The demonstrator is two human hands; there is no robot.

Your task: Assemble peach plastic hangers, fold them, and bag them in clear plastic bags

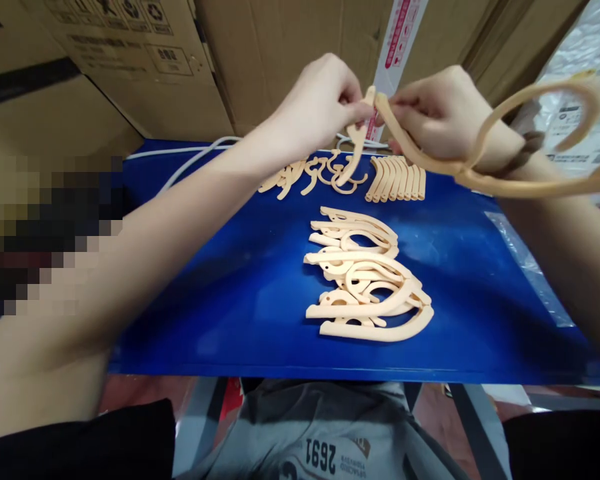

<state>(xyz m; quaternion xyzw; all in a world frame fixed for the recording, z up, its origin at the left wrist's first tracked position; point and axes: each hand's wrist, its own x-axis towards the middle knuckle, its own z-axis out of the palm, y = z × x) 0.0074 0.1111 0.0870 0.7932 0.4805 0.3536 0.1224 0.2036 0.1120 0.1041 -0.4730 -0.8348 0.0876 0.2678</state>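
Both hands are raised above the far side of the blue table (220,293). My left hand (330,93) pinches a short, curved beige plastic hanger piece (357,147) that hangs down from the fingers. Closed around one arm of a beige folding hanger (460,170) is my right hand (437,113); the hanger's hook and other arm reach out to the right, in front of the wrist. The upper tip of the left piece is close beside the end of the hanger arm; whether they touch I cannot tell.
Several folded beige hangers (365,267) lie in a column mid-table. Behind them are a row of hanger arms (397,179), loose hooks (347,183) and small pieces (293,175). Cardboard boxes (290,40) stand at the back, near a white cable (195,157). Clear plastic (530,267) lies at right.
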